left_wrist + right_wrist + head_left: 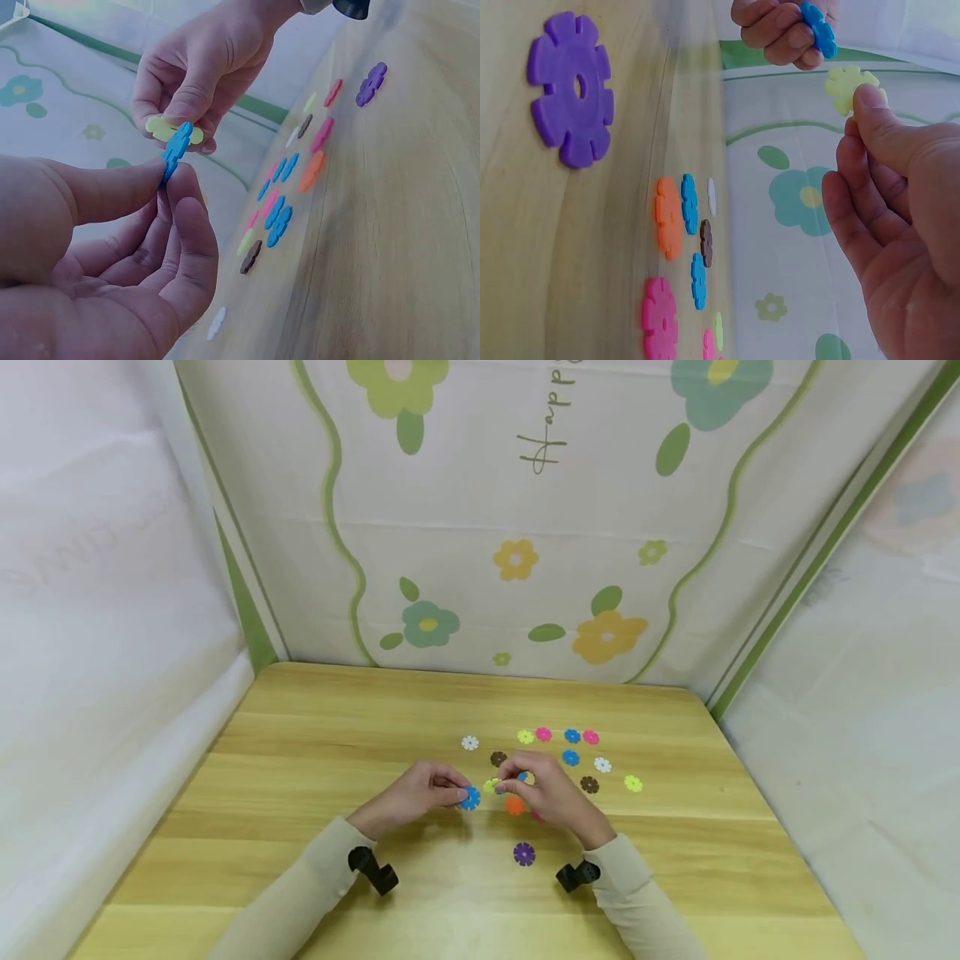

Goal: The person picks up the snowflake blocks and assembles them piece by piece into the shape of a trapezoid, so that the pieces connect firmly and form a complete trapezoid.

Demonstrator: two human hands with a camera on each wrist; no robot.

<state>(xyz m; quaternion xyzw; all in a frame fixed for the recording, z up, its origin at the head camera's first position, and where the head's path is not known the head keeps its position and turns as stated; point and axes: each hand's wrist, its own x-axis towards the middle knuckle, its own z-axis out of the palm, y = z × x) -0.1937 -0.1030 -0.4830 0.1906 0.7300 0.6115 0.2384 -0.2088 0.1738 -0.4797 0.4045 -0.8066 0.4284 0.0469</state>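
Observation:
My left hand (411, 793) pinches a blue snowflake disc (472, 797), a flat plastic flower-like piece with notches round its rim, between thumb and fingertips. Opposite it, my right hand (549, 789) pinches a yellow-green snowflake disc (844, 88) by its edge. Both pieces are held up above the table, facing each other with their rims near one another; in the left wrist view the blue disc overlaps the yellow-green one. An orange disc (515, 806) lies below the right hand, whose wrist partly hides a pink one (537, 815). Nearer the table's front is a purple disc (524, 854).
More discs lie scattered on the wooden table (300, 727), mostly behind and right of the right hand: white (469, 742), brown (589, 785), blue (572, 737), pink (591, 737) and yellow-green (633, 783). Flower-printed cloth (450, 510) walls the back and both sides.

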